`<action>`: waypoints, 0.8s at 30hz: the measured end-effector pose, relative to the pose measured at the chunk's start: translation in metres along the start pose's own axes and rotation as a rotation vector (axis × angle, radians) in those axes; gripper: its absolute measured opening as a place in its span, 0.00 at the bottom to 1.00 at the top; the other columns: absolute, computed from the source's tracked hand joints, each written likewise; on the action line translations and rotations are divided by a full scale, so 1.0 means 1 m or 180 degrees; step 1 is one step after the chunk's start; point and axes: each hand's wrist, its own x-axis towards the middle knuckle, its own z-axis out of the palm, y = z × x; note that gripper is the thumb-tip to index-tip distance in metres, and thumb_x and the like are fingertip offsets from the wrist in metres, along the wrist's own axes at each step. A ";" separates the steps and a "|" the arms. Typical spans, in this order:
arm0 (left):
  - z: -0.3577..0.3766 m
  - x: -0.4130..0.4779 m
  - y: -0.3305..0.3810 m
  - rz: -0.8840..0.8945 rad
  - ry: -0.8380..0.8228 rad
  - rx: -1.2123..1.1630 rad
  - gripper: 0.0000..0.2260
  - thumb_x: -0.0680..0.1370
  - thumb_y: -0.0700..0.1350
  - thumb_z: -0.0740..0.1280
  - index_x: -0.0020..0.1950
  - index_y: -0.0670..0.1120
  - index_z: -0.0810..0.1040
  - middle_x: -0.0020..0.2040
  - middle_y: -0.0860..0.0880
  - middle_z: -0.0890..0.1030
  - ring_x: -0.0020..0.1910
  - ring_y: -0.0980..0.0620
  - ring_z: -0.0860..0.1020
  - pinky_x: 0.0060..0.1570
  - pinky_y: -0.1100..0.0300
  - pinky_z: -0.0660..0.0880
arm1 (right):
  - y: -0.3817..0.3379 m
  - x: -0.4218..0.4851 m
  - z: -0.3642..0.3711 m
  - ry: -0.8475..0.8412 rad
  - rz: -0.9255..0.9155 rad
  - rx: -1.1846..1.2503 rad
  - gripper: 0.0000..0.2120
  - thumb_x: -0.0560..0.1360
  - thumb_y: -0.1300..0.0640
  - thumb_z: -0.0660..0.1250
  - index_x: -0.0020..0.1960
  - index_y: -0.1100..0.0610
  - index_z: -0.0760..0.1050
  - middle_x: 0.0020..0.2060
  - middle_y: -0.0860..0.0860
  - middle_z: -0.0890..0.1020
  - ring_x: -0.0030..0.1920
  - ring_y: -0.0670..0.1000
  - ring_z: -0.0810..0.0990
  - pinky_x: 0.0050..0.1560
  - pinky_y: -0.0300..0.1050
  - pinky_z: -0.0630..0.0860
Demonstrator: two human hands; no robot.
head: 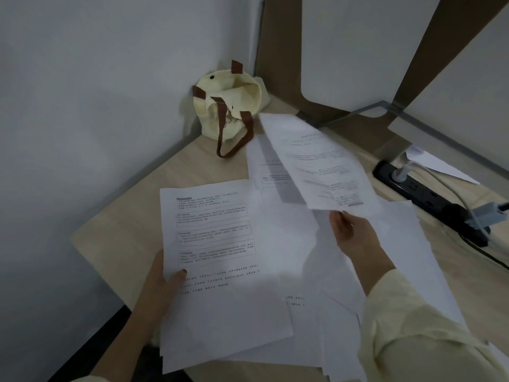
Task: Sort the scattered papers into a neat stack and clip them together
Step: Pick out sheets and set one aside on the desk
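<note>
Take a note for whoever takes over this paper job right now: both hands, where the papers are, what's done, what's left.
Left hand pinches the left edge of the printed sheet, thumb on top.
Right hand holds a lifted sheet by its near edge, above the desk.
Loose papers lie overlapping and askew beneath and right of the hands; a stray sheet lies behind the power strip.
Done: gathering barely begun, nothing squared.
Left: collect every sheet, align edges, clip. No clip in view.
</note>
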 end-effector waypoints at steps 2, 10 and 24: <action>-0.002 0.002 0.001 0.0143 -0.0067 -0.0007 0.30 0.73 0.42 0.67 0.72 0.48 0.60 0.58 0.53 0.71 0.58 0.50 0.71 0.46 0.64 0.69 | -0.002 -0.011 -0.027 -0.0070 0.0170 0.0451 0.10 0.68 0.58 0.73 0.46 0.60 0.75 0.29 0.48 0.83 0.31 0.43 0.81 0.34 0.33 0.78; 0.000 -0.001 0.013 -0.0026 -0.0326 -0.0236 0.23 0.71 0.39 0.69 0.65 0.48 0.71 0.58 0.48 0.78 0.53 0.48 0.77 0.50 0.54 0.73 | -0.007 -0.075 -0.076 -0.0817 0.0463 -0.0521 0.18 0.64 0.57 0.71 0.53 0.59 0.76 0.37 0.50 0.85 0.34 0.45 0.84 0.33 0.36 0.79; 0.010 -0.011 0.014 -0.0740 -0.1154 -0.0607 0.14 0.75 0.34 0.58 0.56 0.45 0.78 0.46 0.46 0.86 0.42 0.47 0.84 0.44 0.51 0.77 | -0.029 -0.077 -0.093 -0.0593 0.0083 -0.4120 0.12 0.78 0.65 0.57 0.42 0.55 0.75 0.43 0.51 0.78 0.41 0.46 0.76 0.41 0.34 0.72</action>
